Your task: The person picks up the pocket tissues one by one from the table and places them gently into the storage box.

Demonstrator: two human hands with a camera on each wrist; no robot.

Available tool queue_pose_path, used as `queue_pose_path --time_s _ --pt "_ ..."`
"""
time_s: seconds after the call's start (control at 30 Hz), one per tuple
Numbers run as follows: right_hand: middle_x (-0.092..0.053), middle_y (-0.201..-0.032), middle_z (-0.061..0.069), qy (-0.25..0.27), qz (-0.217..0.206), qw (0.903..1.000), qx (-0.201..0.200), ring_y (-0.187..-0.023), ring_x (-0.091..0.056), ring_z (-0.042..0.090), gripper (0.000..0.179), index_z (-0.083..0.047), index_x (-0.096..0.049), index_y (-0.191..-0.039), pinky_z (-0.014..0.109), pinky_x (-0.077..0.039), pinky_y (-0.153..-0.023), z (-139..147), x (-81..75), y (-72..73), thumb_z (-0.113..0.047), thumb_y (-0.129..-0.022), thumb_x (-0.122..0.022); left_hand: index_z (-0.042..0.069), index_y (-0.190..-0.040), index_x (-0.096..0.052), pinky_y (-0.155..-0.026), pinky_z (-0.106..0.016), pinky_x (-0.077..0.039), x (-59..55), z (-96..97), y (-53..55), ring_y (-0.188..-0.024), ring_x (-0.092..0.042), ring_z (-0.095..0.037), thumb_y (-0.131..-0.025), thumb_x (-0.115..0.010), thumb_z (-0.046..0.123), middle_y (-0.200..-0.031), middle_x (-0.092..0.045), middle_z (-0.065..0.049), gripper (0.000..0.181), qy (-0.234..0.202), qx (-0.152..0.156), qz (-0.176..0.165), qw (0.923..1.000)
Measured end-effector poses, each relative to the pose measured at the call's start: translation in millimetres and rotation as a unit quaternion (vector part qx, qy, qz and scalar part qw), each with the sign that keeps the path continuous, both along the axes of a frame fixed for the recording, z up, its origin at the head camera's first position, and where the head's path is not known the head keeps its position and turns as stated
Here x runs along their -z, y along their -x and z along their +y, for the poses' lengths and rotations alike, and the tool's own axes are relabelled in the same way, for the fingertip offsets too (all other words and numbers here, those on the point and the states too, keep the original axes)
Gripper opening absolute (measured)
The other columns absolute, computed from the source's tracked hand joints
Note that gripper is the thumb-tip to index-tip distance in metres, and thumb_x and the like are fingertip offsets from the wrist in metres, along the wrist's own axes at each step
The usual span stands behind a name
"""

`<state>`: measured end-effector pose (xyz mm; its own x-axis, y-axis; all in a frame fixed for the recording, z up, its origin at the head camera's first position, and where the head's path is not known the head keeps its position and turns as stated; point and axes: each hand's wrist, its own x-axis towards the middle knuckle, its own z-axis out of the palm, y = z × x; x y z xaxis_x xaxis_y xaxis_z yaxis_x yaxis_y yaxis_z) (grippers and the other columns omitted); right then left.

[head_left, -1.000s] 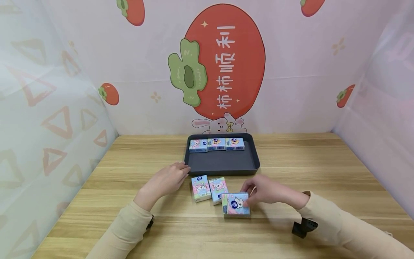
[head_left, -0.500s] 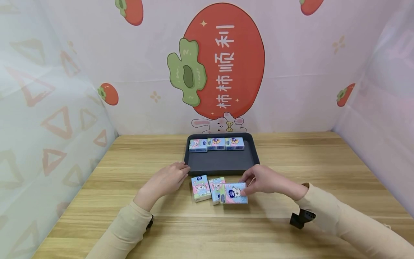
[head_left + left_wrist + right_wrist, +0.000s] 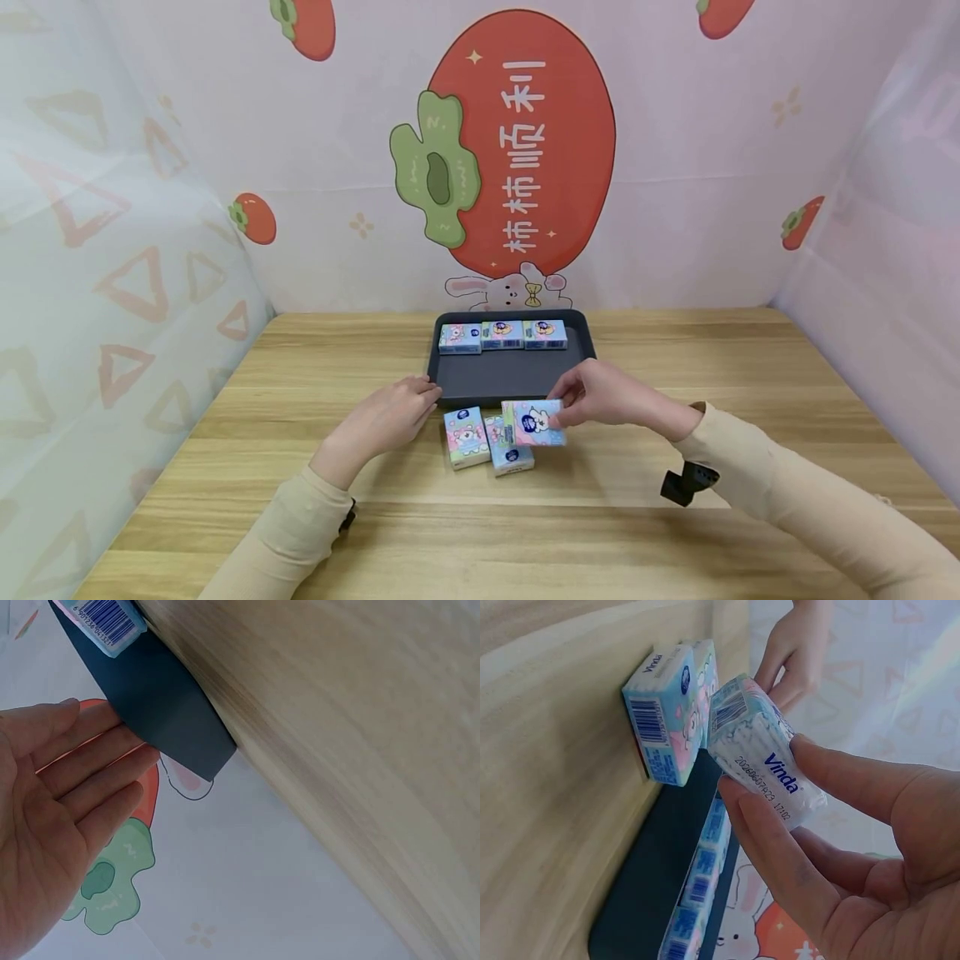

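My right hand [image 3: 611, 393] pinches a tissue pack [image 3: 528, 423] between thumb and fingers, raised over the table just in front of the tray. In the right wrist view the printed end of this held pack [image 3: 769, 765] faces the camera. My left hand [image 3: 392, 417] has its fingers straight, their tips touching the left front corner of the dark tray [image 3: 487, 387]. Two more packs lie in front of the tray: a left pack [image 3: 467, 437] and a right pack [image 3: 510, 458], the latter partly hidden behind the held one.
Along the tray's back wall three packs stand in a row: left [image 3: 460, 337], middle [image 3: 502, 334] and right [image 3: 545, 333]. The wooden table [image 3: 360, 550] ends at a printed cloth backdrop [image 3: 337, 275], with cloth side walls left and right.
My right hand has lifted its tissue pack from the table and carried it forward and slightly left, toward the tray. The left hand has stayed at the tray's corner.
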<state>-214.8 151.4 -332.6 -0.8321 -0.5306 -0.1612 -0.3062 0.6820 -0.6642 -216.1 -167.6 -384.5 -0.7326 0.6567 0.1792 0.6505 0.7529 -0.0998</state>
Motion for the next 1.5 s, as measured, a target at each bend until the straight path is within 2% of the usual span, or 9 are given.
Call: queue_pose_path --time_s 0.5,0.87,1.17,1.5 --pt "-0.065 -0.078 0.001 -0.032 0.001 0.9989 0.033 -0.071 -0.054 0.015 0.030 -0.008 -0.073 -0.097 0.024 -0.048 -0.060 -9 -10.9 24.3 -0.029 -0.076 -0.079 -0.003 -0.113 -0.066 -0.093 -0.042 -0.054 -0.3 1.1 0.1 -0.109 -0.063 -0.032 -0.094 -0.056 0.011 -0.114 -0.066 -0.020 0.026 0.006 -0.002 -0.008 0.9999" --pt "-0.067 -0.073 0.000 -0.032 0.019 0.9987 0.034 -0.067 -0.056 0.014 0.029 -0.009 -0.074 -0.095 0.023 -0.050 -0.059 -17 -11.6 42.8 -0.031 -0.077 -0.079 -0.002 -0.113 -0.067 -0.093 -0.042 -0.054 -1.6 1.6 0.5 -0.108 -0.063 -0.032 -0.094 -0.055 0.011 -0.114 -0.066 -0.019 0.026 0.009 -0.005 -0.010 0.9999" --pt "-0.070 -0.084 0.004 -0.026 -0.011 0.9977 0.062 -0.071 -0.063 0.016 0.036 -0.007 -0.071 -0.104 0.029 -0.059 -0.072 -22 -13.3 54.8 -0.031 -0.078 -0.078 -0.001 -0.113 -0.067 -0.092 -0.041 -0.055 -2.6 0.4 -1.1 -0.107 -0.064 -0.031 -0.095 -0.054 0.011 -0.113 -0.067 -0.018 0.025 0.007 -0.007 -0.009 0.9999" --pt "-0.072 -0.095 0.007 -0.024 -0.035 0.9952 0.088 -0.085 -0.071 0.022 0.047 -0.003 -0.067 -0.114 0.037 -0.058 -0.085 -27 -12.0 68.6 -0.032 -0.079 -0.077 -0.001 -0.114 -0.067 -0.094 -0.042 -0.054 -2.3 -0.2 -0.6 -0.109 -0.063 -0.032 -0.095 -0.054 0.011 -0.115 -0.066 -0.018 0.026 0.010 -0.010 -0.014 0.9998"
